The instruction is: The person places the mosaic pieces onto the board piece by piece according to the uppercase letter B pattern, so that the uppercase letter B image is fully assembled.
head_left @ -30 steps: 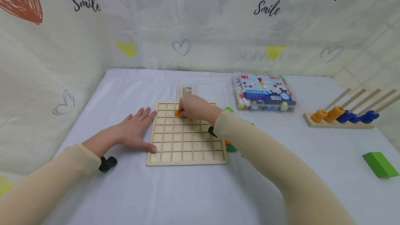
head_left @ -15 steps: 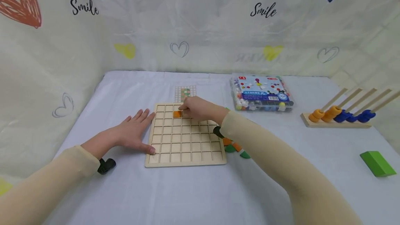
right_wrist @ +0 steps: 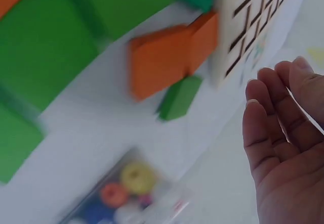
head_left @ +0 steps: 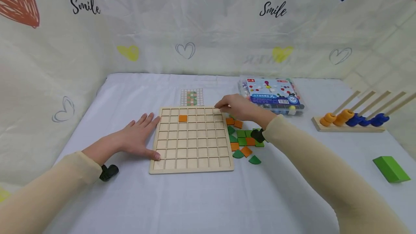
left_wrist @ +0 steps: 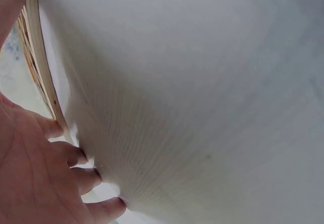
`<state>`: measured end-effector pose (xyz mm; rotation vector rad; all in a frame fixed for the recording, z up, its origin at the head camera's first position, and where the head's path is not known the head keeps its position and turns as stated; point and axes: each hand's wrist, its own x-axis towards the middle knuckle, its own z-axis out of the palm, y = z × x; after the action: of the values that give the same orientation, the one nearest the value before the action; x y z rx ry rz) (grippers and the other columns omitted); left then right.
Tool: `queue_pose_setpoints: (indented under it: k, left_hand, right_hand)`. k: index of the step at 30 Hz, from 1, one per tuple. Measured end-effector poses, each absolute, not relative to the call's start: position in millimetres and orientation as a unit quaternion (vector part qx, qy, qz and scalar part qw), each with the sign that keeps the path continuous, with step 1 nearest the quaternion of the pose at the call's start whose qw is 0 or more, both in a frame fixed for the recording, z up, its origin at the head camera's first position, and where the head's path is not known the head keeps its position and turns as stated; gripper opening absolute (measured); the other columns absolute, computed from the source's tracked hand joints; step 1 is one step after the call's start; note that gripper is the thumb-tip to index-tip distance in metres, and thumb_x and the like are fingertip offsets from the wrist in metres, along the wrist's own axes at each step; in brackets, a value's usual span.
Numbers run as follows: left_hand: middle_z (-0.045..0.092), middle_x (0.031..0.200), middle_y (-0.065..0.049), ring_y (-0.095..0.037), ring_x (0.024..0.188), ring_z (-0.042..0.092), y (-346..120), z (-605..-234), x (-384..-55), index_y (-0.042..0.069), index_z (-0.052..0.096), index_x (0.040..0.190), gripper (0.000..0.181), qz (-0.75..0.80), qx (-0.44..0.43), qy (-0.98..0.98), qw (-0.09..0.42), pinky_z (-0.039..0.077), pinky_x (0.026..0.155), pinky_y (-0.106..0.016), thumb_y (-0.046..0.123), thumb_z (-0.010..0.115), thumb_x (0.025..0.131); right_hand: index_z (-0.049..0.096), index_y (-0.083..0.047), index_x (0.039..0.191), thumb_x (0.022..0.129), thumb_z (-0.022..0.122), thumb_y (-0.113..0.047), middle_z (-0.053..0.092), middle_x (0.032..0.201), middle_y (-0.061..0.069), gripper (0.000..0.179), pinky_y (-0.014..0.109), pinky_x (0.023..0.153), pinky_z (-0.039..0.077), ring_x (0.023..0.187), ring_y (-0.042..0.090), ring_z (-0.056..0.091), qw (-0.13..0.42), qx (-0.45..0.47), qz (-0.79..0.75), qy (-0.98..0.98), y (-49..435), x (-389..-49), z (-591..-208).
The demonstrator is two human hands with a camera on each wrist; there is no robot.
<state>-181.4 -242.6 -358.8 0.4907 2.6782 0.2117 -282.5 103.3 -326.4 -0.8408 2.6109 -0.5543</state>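
A wooden grid board (head_left: 191, 147) lies flat on the table, with one orange square tile (head_left: 183, 118) in a cell of its second row. My left hand (head_left: 136, 136) is spread at the board's left edge, thumb on the lower left corner. In the left wrist view the fingers (left_wrist: 66, 183) reach along that edge. Over the board's upper right corner hovers my right hand (head_left: 238, 107); the right wrist view shows its fingers loosely bent, nothing between them. Right of the board lie loose tiles: orange squares (head_left: 246, 151), green squares (head_left: 241, 133) and dark green quarter-rounds (head_left: 255, 160).
Behind the board lies a small printed pattern card (head_left: 192, 97). A clear plastic box of coloured beads (head_left: 274, 95) stands at the back right. Farther right are a wooden peg stand with rings (head_left: 351, 120) and a green block (head_left: 391, 169). A printed curtain (head_left: 208, 21) backs the table.
My right hand has drawn away from the orange tile and moved right to the board's upper right corner, uncovering the grid and the loose tiles. The left hand stays put.
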Motion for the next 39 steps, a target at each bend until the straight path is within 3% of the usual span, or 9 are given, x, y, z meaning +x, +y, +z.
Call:
queue_pose_setpoints:
  k: [14,23,36,39]
  left_hand:
    - [0.004,0.169,-0.031,-0.053,0.155,0.004,-242.9,-361.1,-181.9,-0.003,0.01,0.162,0.136,0.075,0.173,0.961,0.202,0.014,0.117,-0.077,0.078,0.073,0.073]
    - [0.004,0.168,-0.032,-0.054,0.155,0.004,-242.7,-361.5,-181.4,-0.003,0.01,0.162,0.137,0.077,0.173,0.961,0.201,0.015,0.116,-0.077,0.079,0.073,0.072]
    - [0.004,0.168,-0.032,-0.054,0.155,0.005,-243.9,-359.6,-180.9,-0.003,0.01,0.162,0.135,0.084,0.179,0.959,0.201,0.015,0.116,-0.077,0.077,0.073,0.073]
    - [0.004,0.168,-0.032,-0.053,0.155,0.004,-243.6,-359.6,-180.7,-0.003,0.01,0.162,0.136,0.084,0.177,0.959,0.204,0.014,0.117,-0.077,0.078,0.073,0.073]
  right_hand:
    - [0.07,-0.002,0.127,0.103,0.059,-0.006,0.072,0.121,0.013,0.027,0.047,0.098,0.056,0.112,0.029,0.067,0.145,-0.262,-0.21,0.931,163.5,-267.9,-331.3]
    - [0.069,-0.003,0.129,0.103,0.06,-0.009,0.073,0.122,0.013,0.028,0.044,0.097,0.057,0.109,0.026,0.068,0.161,-0.247,-0.192,0.936,168.4,-262.0,-339.7]
    - [0.061,-0.001,0.139,0.101,0.062,-0.006,0.071,0.108,0.012,0.038,0.041,0.09,0.057,0.097,0.025,0.064,0.15,-0.254,-0.163,0.942,158.0,-266.1,-345.9]
    - [0.059,-0.005,0.142,0.103,0.059,-0.006,0.071,0.114,0.013,0.039,0.042,0.092,0.057,0.097,0.025,0.063,0.154,-0.248,-0.126,0.948,151.8,-268.2,-347.0]
